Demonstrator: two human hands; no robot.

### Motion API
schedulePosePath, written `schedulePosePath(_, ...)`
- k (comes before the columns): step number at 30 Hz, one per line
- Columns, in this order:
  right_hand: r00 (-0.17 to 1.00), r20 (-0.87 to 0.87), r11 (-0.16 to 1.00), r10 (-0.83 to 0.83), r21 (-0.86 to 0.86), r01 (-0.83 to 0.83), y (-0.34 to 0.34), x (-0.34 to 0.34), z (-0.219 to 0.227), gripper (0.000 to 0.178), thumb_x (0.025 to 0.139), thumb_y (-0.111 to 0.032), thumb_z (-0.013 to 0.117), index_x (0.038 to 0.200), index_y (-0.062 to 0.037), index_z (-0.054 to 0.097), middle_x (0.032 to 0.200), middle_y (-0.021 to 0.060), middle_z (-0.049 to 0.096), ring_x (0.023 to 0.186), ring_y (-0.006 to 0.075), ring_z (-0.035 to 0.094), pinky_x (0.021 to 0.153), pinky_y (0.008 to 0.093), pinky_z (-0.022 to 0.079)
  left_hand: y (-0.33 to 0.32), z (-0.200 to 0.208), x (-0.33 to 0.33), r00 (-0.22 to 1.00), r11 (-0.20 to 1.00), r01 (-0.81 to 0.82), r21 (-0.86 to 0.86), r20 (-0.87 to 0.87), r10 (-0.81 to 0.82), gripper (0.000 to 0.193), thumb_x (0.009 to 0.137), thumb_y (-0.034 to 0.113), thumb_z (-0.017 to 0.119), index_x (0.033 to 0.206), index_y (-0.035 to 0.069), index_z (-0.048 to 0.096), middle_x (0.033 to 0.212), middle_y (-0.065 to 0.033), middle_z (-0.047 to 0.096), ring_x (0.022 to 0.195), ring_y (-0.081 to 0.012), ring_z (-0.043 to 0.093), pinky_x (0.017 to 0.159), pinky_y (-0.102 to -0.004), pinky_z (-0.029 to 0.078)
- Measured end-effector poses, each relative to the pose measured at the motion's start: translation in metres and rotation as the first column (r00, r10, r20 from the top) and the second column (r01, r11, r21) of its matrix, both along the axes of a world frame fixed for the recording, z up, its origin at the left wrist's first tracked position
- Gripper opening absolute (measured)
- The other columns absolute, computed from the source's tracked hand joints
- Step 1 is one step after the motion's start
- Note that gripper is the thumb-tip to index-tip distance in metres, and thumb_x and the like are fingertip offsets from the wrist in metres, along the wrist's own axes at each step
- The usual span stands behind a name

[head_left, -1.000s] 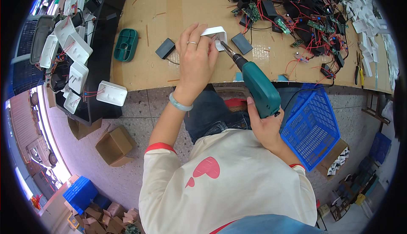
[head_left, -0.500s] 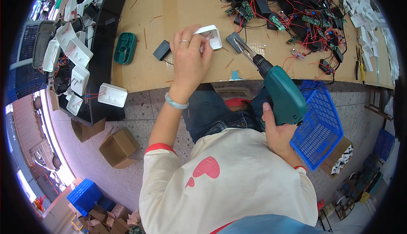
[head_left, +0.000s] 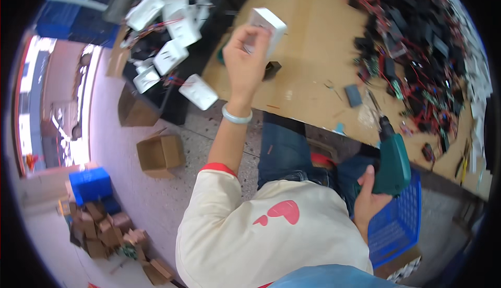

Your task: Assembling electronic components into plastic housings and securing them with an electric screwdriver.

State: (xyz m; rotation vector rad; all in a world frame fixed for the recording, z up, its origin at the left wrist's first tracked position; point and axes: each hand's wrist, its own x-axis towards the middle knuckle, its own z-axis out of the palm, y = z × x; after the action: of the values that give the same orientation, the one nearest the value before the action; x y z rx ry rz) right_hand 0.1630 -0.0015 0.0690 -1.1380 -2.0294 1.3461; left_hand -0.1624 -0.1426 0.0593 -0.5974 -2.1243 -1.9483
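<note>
While the grip of the left hand (head_left: 245, 61) holds the white case (head_left: 271, 20) over the counter (head_left: 308, 53), it seems light and stiff; its side wall suits holding; the right hand (head_left: 369, 202) grasps the green power tool (head_left: 394, 163) beside the counter's near edge.

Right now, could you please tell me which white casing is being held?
The white casing gripped by the left hand; the other casings in view lie untouched.

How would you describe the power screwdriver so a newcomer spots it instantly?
Find the brown worktable, then the blue plastic basket below its near edge, at right. The power screwdriver is in the right hand, overlapping that basket. Its bulky dark green body, black nose and slim shaft set it apart.
</note>
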Motion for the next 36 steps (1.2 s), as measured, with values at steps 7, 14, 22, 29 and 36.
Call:
schedulePosePath(7,0.995,-0.069,0.997,-0.069,-0.039,0.066,0.009,-0.004,-0.003,0.032,0.098,-0.009,0.064,0.125,0.0064,0.059,0.067,0.001,0.055,0.062,0.0077,0.052,0.06,0.0246,0.043,-0.142,0.097,-0.098,0.776,0.837,-0.52,0.169,-0.315,0.546,0.016,0.095,0.015,0.069,0.093,0.0,0.072,0.088,-0.0055,0.071,0.076,-0.0115,0.063,0.069,-0.0273,0.052)
schedulePosePath(14,0.968,-0.23,0.994,-0.098,-0.076,0.083,0.017,-0.012,-0.02,0.025,0.095,-0.006,0.067,0.117,0.006,0.065,0.065,0.0003,0.058,0.058,0.0073,0.054,0.055,0.0223,0.042,-0.241,0.097,-0.147,0.49,0.301,-0.864,-0.403,-0.809,0.324,0.034,0.09,0.035,0.074,0.09,0.001,0.072,0.093,-0.0133,0.073,0.083,-0.0278,0.07,0.079,-0.0387,0.054)
schedulePosePath(22,0.959,-0.194,0.978,-0.205,-0.003,0.208,0.034,0.0,-0.016,0.019,0.095,-0.004,0.066,0.111,0.0063,0.065,0.063,0.0,0.057,0.056,0.0068,0.053,0.054,0.0223,0.042,0.001,0.071,-0.068,0.529,0.664,-0.636,-0.394,-0.848,0.004,0.027,0.086,0.019,0.073,0.109,0.006,0.068,0.113,-0.0188,0.067,0.11,-0.0363,0.06,0.095,-0.0454,0.046)
schedulePosePath(29,0.953,-0.212,0.974,-0.217,0.011,0.225,0.034,0.006,-0.011,0.022,0.094,-0.004,0.068,0.112,0.0068,0.063,0.065,0.0009,0.058,0.056,0.0072,0.054,0.053,0.0227,0.042,0.16,-0.05,-0.224,0.455,0.626,-0.412,-0.662,-0.744,-0.488,0.037,0.086,0.017,0.07,0.12,0.005,0.061,0.125,-0.0207,0.062,0.12,-0.0361,0.057,0.098,-0.0483,0.046)
schedulePosePath(36,0.911,-0.229,0.938,-0.343,-0.042,0.343,0.047,0.015,-0.015,0.019,0.093,-0.002,0.068,0.109,0.0054,0.063,0.067,0.002,0.059,0.057,0.0078,0.055,0.053,0.0228,0.042,0.172,-0.039,-0.126,0.732,0.255,-0.315,-0.914,-0.405,-0.548,0.019,0.092,0.026,0.064,0.104,0.011,0.062,0.091,-0.0137,0.069,0.083,-0.0338,0.067,0.065,-0.0473,0.052)
